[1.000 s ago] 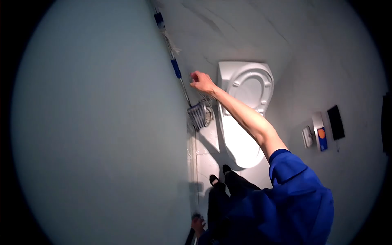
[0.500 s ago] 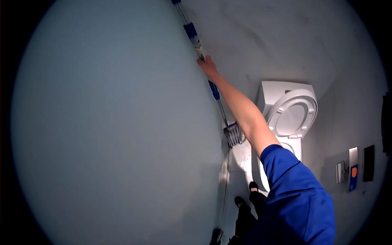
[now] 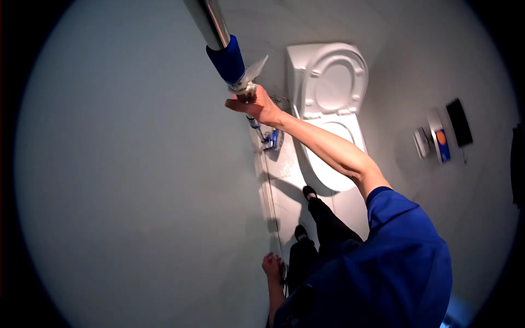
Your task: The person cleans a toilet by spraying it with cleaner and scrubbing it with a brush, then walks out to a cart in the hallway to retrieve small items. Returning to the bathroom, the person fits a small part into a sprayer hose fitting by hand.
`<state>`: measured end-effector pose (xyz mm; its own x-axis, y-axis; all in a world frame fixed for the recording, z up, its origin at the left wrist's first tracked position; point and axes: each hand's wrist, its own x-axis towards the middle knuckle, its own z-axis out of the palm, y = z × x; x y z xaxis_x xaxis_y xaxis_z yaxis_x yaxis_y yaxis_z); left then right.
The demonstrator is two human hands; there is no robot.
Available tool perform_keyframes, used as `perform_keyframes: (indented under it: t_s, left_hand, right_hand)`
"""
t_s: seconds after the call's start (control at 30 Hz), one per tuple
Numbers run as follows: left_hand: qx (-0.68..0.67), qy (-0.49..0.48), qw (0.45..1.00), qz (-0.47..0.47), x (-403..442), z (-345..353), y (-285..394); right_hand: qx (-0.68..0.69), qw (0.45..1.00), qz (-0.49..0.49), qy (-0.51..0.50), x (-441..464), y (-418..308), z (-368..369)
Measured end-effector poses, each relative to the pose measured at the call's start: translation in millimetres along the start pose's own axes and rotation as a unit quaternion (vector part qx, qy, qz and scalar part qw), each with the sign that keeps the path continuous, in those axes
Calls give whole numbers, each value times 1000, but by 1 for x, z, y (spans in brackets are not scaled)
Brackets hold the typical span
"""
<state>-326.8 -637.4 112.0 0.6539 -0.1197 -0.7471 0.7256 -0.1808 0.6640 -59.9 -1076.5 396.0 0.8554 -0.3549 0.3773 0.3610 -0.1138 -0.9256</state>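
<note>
My right hand [image 3: 257,106] reaches out to the upper left, fingers wrapped round the pole of a long-handled mop [image 3: 225,57]. The pole is steel with a blue sleeve, and torn whitish wrapping sticks out just above my grip. Below the hand, the mop's blue and grey lower end [image 3: 270,139] stands by the floor beside the toilet, partly hidden by my wrist. My left hand [image 3: 272,265] hangs low near the pale wall, its fingers curled. A small dark thing lies right by it; whether the hand holds anything I cannot make out.
A white toilet [image 3: 328,158] with its lid and seat raised stands ahead on the right. A pale flat wall [image 3: 142,164] fills the left side. Wall fittings [image 3: 442,139] and a black panel [image 3: 459,123] are on the right. My shoes [image 3: 309,192] stand on light tiles.
The mop's pole has swung so its upper end comes nearer to me, still in my right hand. My view has shifted, and my left hand has come into sight.
</note>
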Motion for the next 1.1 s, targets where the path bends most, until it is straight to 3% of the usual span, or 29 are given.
perform_keyframes:
  t_s: [0.03,0.17,0.33,0.53,0.6,0.63,0.67,0.73,0.83,0.87,0.93,1.0,1.03,1.07,1.1]
  left_hand:
    - [-40,-12,999,-33,14,-14,-10]
    - [124,-37,991,-35,13,-37,-13]
    - [160,-58,984,-57,-19,-31,-30]
    - [219,-97,970,-47,-43,-27,-65]
    - [229,-120,965,-41,-52,-25,-81]
    - [229,-125,965,-37,-58,-21,-87]
    - [232,-131,963,-29,-64,-15,-90]
    - [243,-143,959,-35,-80,-3,-96]
    - [247,-155,955,-50,-85,13,-88]
    - [253,-160,953,-47,-86,13,-87]
    - [256,-182,948,-44,-84,15,-87]
    - [262,-213,940,-52,-80,32,-81]
    - [289,-221,930,-56,-72,38,-77]
    - [301,-240,921,-64,-63,43,-74]
    - [335,-255,905,-60,-51,46,-70]
  right_hand:
    - [-9,1000,-15,-15,-16,-4,-1]
    - [12,1000,-15,-8,-84,-72,5]
    - [33,999,8,-33,-168,-129,-17]
    - [5,999,-4,52,-291,-172,-39]
    - [34,998,20,55,-340,-183,-51]
    - [71,992,75,67,-366,-194,-56]
    - [64,995,23,72,-391,-183,-63]
    - [121,984,48,120,-444,-208,-76]
    - [76,976,74,189,-497,-219,-81]
    - [152,966,101,181,-522,-228,-78]
    - [64,966,133,210,-563,-245,-76]
    - [78,961,163,210,-588,-262,-91]
    - [215,950,151,170,-601,-252,-101]
    - [181,944,180,208,-614,-248,-99]
    - [107,961,187,171,-628,-227,-102]
